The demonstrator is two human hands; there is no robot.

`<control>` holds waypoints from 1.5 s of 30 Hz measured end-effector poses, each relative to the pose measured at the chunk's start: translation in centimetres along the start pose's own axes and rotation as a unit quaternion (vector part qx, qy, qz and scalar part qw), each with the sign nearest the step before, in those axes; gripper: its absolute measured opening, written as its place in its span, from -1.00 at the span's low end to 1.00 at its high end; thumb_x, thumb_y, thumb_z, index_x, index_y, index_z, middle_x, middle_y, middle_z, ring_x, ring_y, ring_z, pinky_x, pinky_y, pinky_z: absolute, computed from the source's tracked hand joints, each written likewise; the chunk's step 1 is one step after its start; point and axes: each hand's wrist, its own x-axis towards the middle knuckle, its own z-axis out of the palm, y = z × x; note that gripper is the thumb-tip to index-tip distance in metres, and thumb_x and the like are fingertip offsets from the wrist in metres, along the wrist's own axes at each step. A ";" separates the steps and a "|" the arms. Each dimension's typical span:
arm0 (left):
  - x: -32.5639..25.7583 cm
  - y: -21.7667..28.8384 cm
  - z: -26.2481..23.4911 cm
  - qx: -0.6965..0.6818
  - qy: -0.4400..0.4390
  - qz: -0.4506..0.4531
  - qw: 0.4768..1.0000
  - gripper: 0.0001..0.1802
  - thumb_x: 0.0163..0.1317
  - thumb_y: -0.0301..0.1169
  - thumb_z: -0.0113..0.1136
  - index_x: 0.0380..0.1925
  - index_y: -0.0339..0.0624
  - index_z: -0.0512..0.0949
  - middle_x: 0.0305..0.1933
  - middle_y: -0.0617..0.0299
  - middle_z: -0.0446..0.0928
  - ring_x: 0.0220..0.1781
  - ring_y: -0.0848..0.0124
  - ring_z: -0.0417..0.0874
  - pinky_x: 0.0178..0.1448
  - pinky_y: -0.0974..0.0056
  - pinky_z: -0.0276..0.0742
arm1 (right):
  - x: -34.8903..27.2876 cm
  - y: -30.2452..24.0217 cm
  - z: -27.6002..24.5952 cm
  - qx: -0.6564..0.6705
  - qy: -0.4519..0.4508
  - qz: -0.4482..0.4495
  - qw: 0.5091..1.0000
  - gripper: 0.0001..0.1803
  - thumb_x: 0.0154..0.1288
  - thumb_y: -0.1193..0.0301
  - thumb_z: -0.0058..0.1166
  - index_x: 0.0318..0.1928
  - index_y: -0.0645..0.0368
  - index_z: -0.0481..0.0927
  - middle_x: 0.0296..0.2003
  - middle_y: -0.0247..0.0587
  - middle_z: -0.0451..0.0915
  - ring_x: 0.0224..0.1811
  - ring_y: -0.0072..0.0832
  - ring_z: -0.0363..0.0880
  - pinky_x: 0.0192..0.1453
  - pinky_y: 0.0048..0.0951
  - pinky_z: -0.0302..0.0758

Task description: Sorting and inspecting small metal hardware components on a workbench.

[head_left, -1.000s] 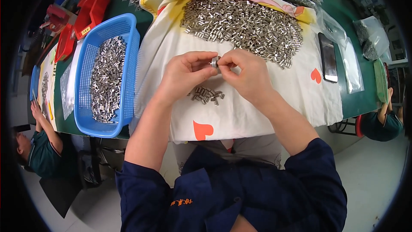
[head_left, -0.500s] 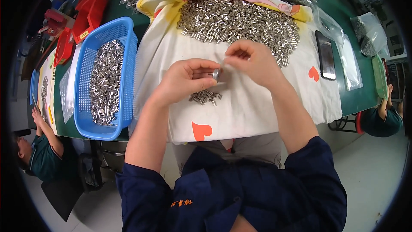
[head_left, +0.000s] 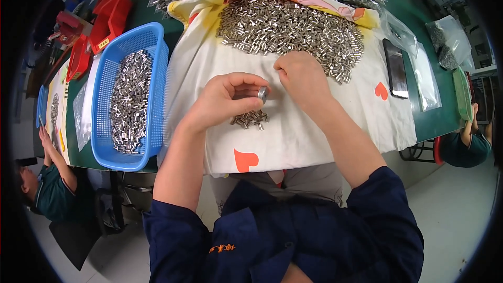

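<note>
"Metal piece (head_left: 262, 93), round, grey, one. Where is it sitting?"

"In the left hand (head_left: 224, 97), which is pinching it between thumb and fingers, over the white cloth (head_left: 298, 141), near the small heap (head_left: 249, 119) of metal bits."

"Right hand (head_left: 303, 76)?"

"One. Its fingers are curling inward, nearly closed, just beside the lower edge of the big pile (head_left: 293, 26). Whether it is gripping a bit, I cannot tell."

"Step in hand?"

"By my reading, close fingerwork: the left hand is steadying the metal piece, the right hand is working apart from it."

"And what is the next move calling for?"

"Probably a firm left pinch and a light right fingertip, the bits being small and likely to roll."

"Remaining entries?"

"Blue basket (head_left: 159, 99), one, standing at the left and holding more bits. Phone (head_left: 395, 68), black, one, lying at the right."
</note>
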 end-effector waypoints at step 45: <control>-0.1 0.3 0.2 0.020 -0.013 -0.021 0.999 -0.63 -0.04 -0.69 0.14 -0.14 -0.33 0.45 -0.17 0.18 0.52 -0.17 0.54 0.52 -0.06 0.44 0.45 | 0.7 1.4 -0.8 0.044 0.058 -0.015 0.997 -0.89 -0.04 0.47 0.09 -0.41 0.06 0.59 -0.41 -0.30 0.47 -0.30 -0.37 0.43 -0.19 -0.39 0.36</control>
